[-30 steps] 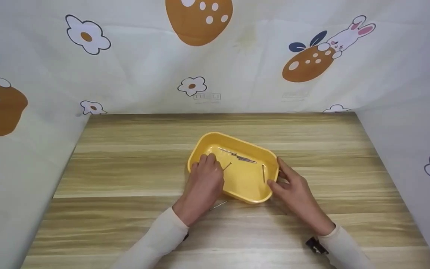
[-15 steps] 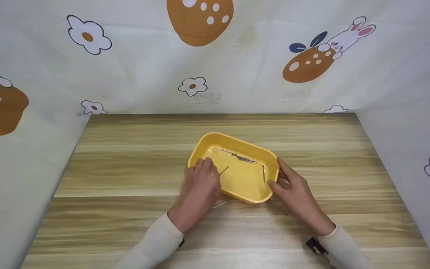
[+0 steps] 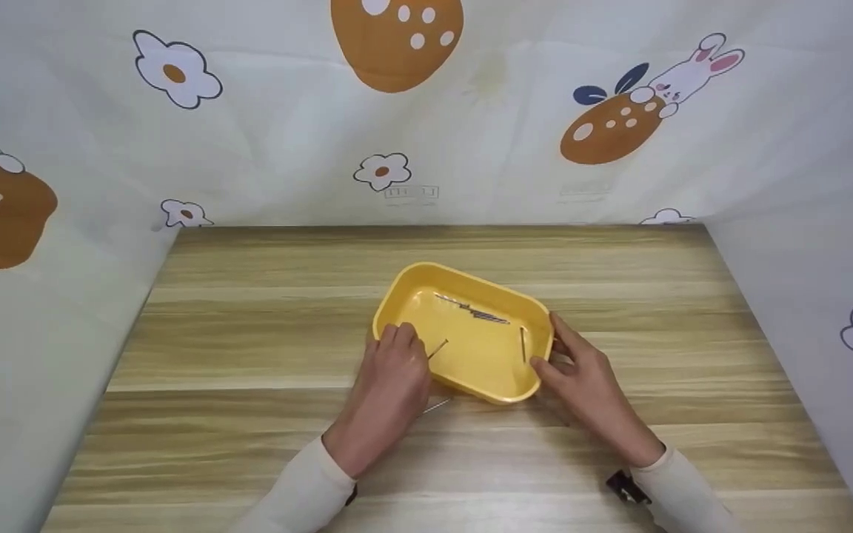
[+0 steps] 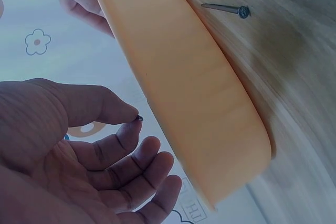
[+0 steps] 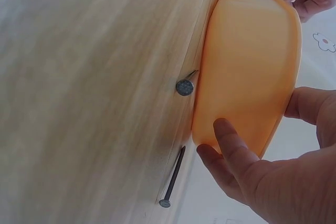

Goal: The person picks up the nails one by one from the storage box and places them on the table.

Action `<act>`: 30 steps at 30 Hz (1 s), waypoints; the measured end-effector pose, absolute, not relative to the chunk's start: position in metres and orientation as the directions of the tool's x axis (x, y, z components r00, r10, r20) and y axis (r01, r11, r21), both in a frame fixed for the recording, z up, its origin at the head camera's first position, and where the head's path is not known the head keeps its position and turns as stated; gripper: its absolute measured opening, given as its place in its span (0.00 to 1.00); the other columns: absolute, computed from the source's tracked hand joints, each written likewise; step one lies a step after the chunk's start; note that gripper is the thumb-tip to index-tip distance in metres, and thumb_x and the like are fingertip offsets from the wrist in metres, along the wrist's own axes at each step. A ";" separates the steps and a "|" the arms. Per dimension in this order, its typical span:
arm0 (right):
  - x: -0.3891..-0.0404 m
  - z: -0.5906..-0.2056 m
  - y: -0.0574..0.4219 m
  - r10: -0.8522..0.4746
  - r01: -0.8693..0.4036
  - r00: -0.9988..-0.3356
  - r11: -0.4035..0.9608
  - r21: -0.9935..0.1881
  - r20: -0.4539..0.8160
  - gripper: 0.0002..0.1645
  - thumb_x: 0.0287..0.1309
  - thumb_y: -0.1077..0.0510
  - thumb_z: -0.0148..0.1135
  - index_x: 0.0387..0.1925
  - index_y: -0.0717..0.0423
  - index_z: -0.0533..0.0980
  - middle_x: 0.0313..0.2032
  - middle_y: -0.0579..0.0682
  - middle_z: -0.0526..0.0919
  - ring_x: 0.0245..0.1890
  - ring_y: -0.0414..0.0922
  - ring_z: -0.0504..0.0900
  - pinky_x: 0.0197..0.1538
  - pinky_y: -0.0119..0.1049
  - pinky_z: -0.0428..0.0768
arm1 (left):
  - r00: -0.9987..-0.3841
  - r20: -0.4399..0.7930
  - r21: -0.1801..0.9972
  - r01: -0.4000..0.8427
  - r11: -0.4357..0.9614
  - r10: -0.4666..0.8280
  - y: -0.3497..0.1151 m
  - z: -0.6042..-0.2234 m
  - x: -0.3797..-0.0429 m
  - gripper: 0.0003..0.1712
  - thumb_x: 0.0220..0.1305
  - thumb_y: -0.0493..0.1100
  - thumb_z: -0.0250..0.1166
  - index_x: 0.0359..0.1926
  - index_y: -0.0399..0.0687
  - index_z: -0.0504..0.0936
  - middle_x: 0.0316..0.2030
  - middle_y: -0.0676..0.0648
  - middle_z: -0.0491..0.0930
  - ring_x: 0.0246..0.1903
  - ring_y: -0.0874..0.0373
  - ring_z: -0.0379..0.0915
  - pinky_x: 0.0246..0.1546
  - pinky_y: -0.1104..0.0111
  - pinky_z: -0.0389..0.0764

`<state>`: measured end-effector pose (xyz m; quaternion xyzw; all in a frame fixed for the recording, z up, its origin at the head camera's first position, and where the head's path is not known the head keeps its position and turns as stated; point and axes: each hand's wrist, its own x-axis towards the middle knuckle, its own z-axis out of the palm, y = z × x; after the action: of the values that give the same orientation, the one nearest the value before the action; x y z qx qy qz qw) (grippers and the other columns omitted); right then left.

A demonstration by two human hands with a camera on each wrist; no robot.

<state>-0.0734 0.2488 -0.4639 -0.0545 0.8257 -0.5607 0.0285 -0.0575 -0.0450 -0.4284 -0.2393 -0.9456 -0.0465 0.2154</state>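
My left hand (image 3: pixel 389 377) pinches a nail (image 3: pixel 437 348) between thumb and index finger, over the near left rim of a yellow plastic container (image 3: pixel 482 366). In the left wrist view only the dark end of this nail (image 4: pixel 139 118) shows at the fingertips. My right hand (image 3: pixel 593 381) holds the container's right end, thumb at the rim and fingers against the outer wall (image 5: pixel 247 77). Inside the container, several nails (image 3: pixel 482 314) lie along the far side. A single nail (image 3: pixel 523 345) lies near the right end.
Loose nails lie on the wood-grain table (image 3: pixel 249 340) outside the container: one nail (image 3: pixel 437 406) by the near side, and in the right wrist view a nail (image 5: pixel 185 86) close to the wall and another nail (image 5: pixel 172 179) near the right end. A patterned cloth (image 3: pixel 278 133) surrounds the table.
My left hand has drawn back toward the near left with the pinched nail, from over the container's inside to its near left rim. The right hand and the container have stayed put.
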 end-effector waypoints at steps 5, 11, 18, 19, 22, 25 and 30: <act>-0.073 -0.464 0.249 -0.125 -0.059 -0.992 0.360 -0.931 0.015 0.50 0.71 0.69 0.70 0.84 0.70 0.54 0.78 0.69 0.68 0.70 0.62 0.80 0.60 0.37 0.85 | -0.790 0.430 -0.012 0.479 0.878 0.437 -0.048 -0.428 -0.054 0.06 0.55 0.30 0.74 0.32 0.33 0.84 0.32 0.43 0.73 0.35 0.46 0.70 0.38 0.56 0.78; -0.072 -0.463 0.249 -0.135 -0.058 -0.991 0.342 -0.938 0.012 0.50 0.71 0.69 0.70 0.84 0.71 0.54 0.78 0.70 0.68 0.69 0.63 0.81 0.59 0.37 0.86 | -0.800 0.419 0.004 0.475 0.880 0.430 -0.050 -0.428 -0.049 0.07 0.58 0.31 0.76 0.33 0.32 0.84 0.32 0.43 0.73 0.35 0.47 0.69 0.35 0.60 0.75; -0.072 -0.462 0.249 -0.138 -0.050 -0.990 0.346 -0.937 0.002 0.50 0.71 0.68 0.70 0.84 0.70 0.53 0.79 0.70 0.66 0.71 0.62 0.79 0.60 0.37 0.85 | -0.813 0.404 0.017 0.464 0.885 0.419 -0.052 -0.428 -0.045 0.09 0.59 0.32 0.77 0.36 0.30 0.85 0.32 0.44 0.72 0.34 0.49 0.68 0.31 0.64 0.71; -0.072 -0.462 0.249 -0.138 -0.050 -0.990 0.349 -0.936 0.001 0.50 0.71 0.68 0.70 0.84 0.70 0.53 0.79 0.70 0.66 0.71 0.62 0.79 0.60 0.37 0.85 | -0.811 0.410 0.016 0.464 0.886 0.417 -0.053 -0.428 -0.044 0.09 0.59 0.31 0.77 0.35 0.30 0.85 0.32 0.44 0.72 0.33 0.49 0.68 0.31 0.64 0.71; -0.072 -0.462 0.249 -0.136 -0.051 -0.991 0.358 -0.932 0.002 0.50 0.71 0.68 0.71 0.84 0.70 0.54 0.79 0.70 0.67 0.71 0.63 0.79 0.60 0.38 0.85 | -0.804 0.425 0.010 0.463 0.886 0.415 -0.054 -0.429 -0.043 0.09 0.59 0.31 0.77 0.34 0.31 0.84 0.31 0.44 0.72 0.33 0.50 0.69 0.30 0.64 0.70; -0.073 -0.462 0.249 -0.135 -0.055 -0.991 0.365 -0.929 0.006 0.50 0.71 0.67 0.71 0.84 0.70 0.54 0.79 0.70 0.67 0.71 0.62 0.80 0.60 0.37 0.86 | -0.799 0.436 0.008 0.463 0.886 0.413 -0.056 -0.430 -0.040 0.10 0.58 0.32 0.77 0.33 0.32 0.83 0.32 0.44 0.72 0.34 0.50 0.70 0.30 0.64 0.70; -0.073 -0.462 0.249 -0.134 -0.064 -0.991 0.370 -0.927 0.015 0.50 0.71 0.68 0.70 0.84 0.71 0.54 0.78 0.70 0.68 0.70 0.63 0.80 0.59 0.37 0.86 | -0.802 0.454 0.058 0.460 0.886 0.387 -0.060 -0.432 -0.037 0.08 0.59 0.31 0.76 0.34 0.33 0.83 0.35 0.42 0.75 0.39 0.47 0.72 0.32 0.62 0.73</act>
<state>-0.0731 0.2486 -0.4617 -0.0601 0.8270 -0.5581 0.0314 -0.0366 -0.0598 -0.4319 -0.2238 -0.9457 -0.0826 0.2206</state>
